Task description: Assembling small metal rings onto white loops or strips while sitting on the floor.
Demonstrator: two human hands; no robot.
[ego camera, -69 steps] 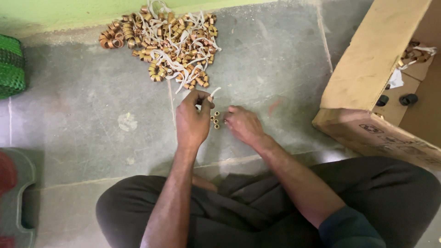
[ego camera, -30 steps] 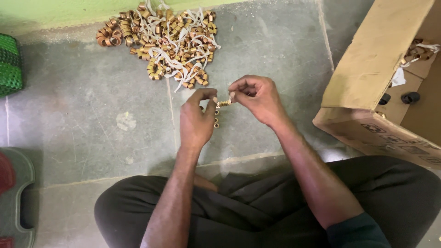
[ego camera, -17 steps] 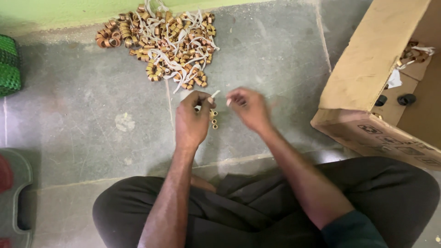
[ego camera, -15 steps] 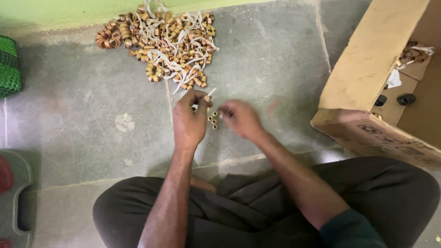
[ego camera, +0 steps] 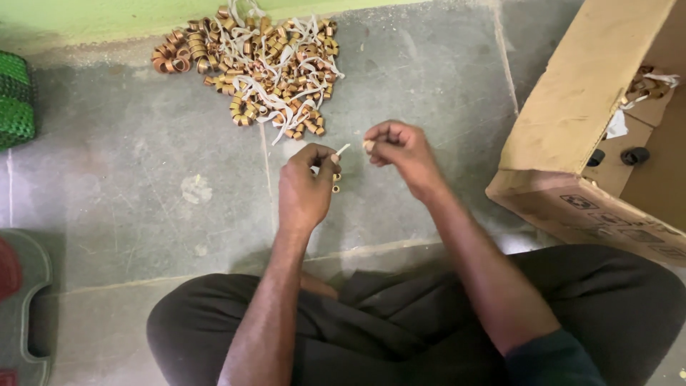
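I sit cross-legged on a grey stone floor. My left hand [ego camera: 306, 191] pinches a white string whose end sticks up past the thumb, with a few small brass rings [ego camera: 336, 182] threaded on it and hanging below. My right hand [ego camera: 400, 151] is raised just to the right, fingertips pinched on one small brass ring held close to the string's tip. Beyond both hands, a pile of brass rings tied in bunches with white string [ego camera: 263, 63] lies on the floor.
An open cardboard box [ego camera: 582, 121] stands at the right with more ring bunches and two dark round parts inside. A green mesh object [ego camera: 14, 100] sits at the left edge. A grey plastic item with a red part [ego camera: 25, 300] lies at lower left.
My right hand dipped to the floor near the left hand, then rose again with a ring pinched in its fingertips. The left hand stayed put with the string.
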